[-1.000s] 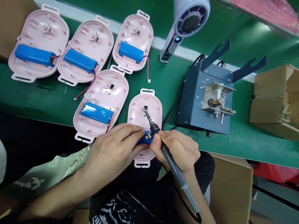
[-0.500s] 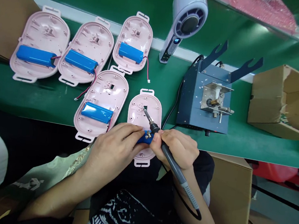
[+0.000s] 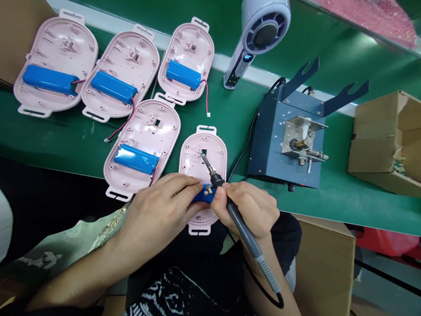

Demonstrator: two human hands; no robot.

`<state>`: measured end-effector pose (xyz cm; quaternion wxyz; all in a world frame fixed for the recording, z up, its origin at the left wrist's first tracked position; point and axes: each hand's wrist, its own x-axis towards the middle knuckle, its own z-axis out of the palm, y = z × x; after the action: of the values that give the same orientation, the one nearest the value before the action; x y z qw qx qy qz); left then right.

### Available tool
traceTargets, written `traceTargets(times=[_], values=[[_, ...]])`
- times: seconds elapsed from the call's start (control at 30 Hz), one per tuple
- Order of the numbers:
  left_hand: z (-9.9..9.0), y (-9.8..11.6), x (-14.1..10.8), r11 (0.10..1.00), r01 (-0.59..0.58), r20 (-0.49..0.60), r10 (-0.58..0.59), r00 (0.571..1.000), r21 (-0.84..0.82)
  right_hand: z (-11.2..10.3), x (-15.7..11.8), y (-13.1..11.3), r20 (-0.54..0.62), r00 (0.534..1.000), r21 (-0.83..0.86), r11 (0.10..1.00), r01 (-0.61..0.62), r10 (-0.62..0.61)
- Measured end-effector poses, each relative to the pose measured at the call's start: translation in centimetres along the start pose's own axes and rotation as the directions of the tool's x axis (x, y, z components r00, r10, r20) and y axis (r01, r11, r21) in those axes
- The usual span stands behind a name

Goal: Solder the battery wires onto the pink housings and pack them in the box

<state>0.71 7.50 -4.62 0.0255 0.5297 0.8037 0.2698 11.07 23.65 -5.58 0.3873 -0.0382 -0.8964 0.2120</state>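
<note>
My right hand [image 3: 252, 208] is closed round the grey handle of a soldering iron [image 3: 241, 222]. The iron's tip lies over the small square opening in a pink oval shell [image 3: 215, 146] at the bench's front edge. Across that shell's lower half is a blue battery pack [image 3: 203, 195], pinched at its left end by the fingers of my left hand [image 3: 163, 206]. Small metal parts [image 3: 209, 190] show beside the iron, on or just above the pack. My right fingertips are close to the pack's right end; whether they touch it I cannot tell.
Several pink shells [image 3: 121, 56] with blue packs stand to the left. Behind is a handheld fan [image 3: 240, 62]. A blue-grey soldering station [image 3: 270, 134] and an open cardboard box [image 3: 374, 141] are on the right. Another box [image 3: 13, 24] is at the far left.
</note>
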Motion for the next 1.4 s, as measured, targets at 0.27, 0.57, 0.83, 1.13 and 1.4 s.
traceTargets(times=[0.27, 0.57, 0.83, 1.13, 1.4], values=[[0.8, 0.3, 1.2, 1.000, 0.000, -0.035, 0.000, 0.999, -0.015, -2.4, 0.2, -1.7, -0.206, 0.974, -0.076, 0.990, -0.118, 0.100], [-3.4, -2.9, -0.2, 0.970, 0.198, -0.218, -0.165, 0.962, 0.140, -1.1, 2.0, -3.6, -0.150, 0.976, -0.053, 0.985, -0.166, 0.157], [-3.5, -3.7, -2.6, 0.953, 0.215, -0.031, -0.213, 0.977, 0.214, 3.2, 3.8, -3.4, -0.093, 0.995, 0.010, 0.999, 0.033, -0.032], [-3.0, -3.1, -2.7, 0.963, 0.241, -0.077, -0.233, 0.969, 0.118, 4.8, 3.1, -3.1, -0.043, 0.998, -0.026, 0.999, 0.047, -0.049], [-3.1, -3.5, -2.7, 0.971, 0.223, -0.052, -0.219, 0.974, 0.086, 5.3, 2.9, -3.1, -0.028, 0.998, -0.028, 0.999, 0.047, -0.048]])
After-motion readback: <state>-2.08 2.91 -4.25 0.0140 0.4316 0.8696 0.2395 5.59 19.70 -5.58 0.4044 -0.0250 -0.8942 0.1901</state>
